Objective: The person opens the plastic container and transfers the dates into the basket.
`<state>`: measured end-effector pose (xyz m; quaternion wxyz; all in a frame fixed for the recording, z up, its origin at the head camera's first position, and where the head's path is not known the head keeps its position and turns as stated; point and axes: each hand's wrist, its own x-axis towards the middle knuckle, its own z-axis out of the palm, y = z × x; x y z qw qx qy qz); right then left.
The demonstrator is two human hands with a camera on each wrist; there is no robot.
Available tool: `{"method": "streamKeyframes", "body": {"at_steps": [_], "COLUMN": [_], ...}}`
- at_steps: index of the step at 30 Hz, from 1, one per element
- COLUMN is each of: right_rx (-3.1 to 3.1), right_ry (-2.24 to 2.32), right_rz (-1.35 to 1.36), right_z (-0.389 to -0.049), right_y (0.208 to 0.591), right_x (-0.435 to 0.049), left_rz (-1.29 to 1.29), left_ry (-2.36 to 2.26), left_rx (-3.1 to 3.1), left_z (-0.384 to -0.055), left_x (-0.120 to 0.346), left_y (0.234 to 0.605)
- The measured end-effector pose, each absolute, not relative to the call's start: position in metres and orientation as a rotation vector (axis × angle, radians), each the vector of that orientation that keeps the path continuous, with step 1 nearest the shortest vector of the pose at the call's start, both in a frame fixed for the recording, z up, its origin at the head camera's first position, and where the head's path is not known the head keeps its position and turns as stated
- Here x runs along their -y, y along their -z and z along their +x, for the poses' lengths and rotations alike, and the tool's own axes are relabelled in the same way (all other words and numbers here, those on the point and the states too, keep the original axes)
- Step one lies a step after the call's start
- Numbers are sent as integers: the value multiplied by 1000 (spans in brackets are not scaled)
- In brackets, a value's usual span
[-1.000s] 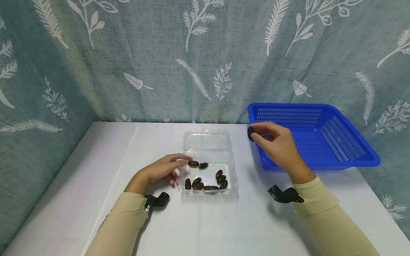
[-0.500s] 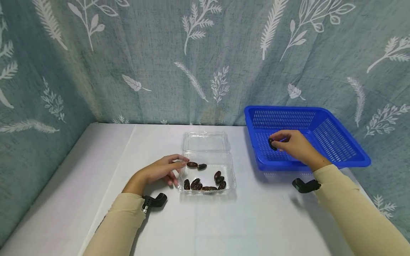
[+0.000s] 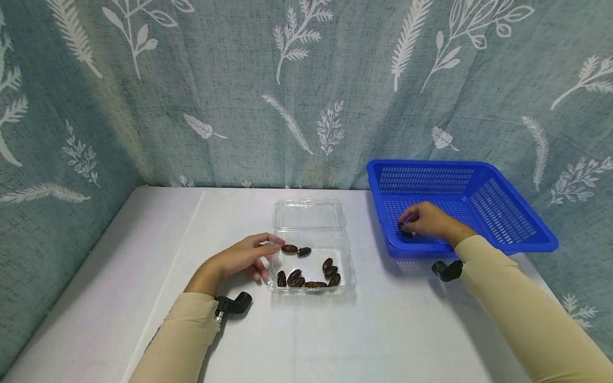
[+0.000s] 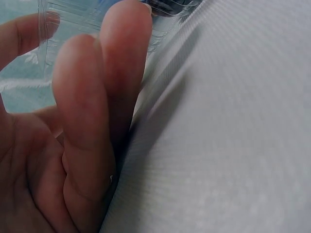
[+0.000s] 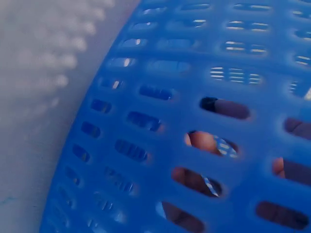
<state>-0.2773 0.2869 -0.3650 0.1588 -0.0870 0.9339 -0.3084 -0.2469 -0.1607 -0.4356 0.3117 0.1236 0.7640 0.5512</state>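
Note:
Down inside the blue basket (image 3: pixel 507 246), near its left end, my right hand (image 3: pixel 428 221) pinches a dark brown date (image 3: pixel 405 231) between thumb and fingertips. From the right wrist view, parts of that hand show only through the slots of the basket wall (image 5: pixel 184 107). My left hand (image 3: pixel 244 255) rests against the left side of a clear plastic clamshell box (image 3: pixel 348 255), its fingertips at the rim; its fingers (image 4: pixel 82 97) look loosely bent in the left wrist view. Several dates (image 3: pixel 315 284) lie in the box, mostly along the front and right, with two (image 3: pixel 289 248) near my left fingertips.
The box's lid (image 3: pixel 308 214) lies folded back behind it. A white cloth (image 3: pixel 335 335) covers the table. Behind stands a green-blue curtain (image 3: pixel 230 80) with white leaf prints, close to the basket's back rim. Black wrist mounts (image 3: pixel 234 304) stick out beneath both forearms.
My right hand has carried the date rightward from beside the basket's left rim to over it, then lowered it inside. The left hand and the box have stayed in place.

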Motion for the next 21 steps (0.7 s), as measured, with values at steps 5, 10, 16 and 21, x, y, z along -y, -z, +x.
{"method": "streamKeyframes", "body": {"at_steps": [5, 10, 16, 21], "right_rx": [-2681, -2672, -2834, -2963], "right_ry": [855, 845, 845, 974], "right_rz": [-208, -161, -284, -399], "right_z": [-279, -278, -273, -259], "right_y": [368, 367, 358, 338], "right_x": [-286, -287, -286, -272], "left_rz": [329, 327, 325, 332], "left_ry": [-1451, -1443, -1451, -1450], "left_rx": [-2018, -2018, -2022, -2014], "left_z": [-247, -247, -247, -248], "left_x": [161, 161, 161, 161], "left_y": [437, 438, 436, 436]}}
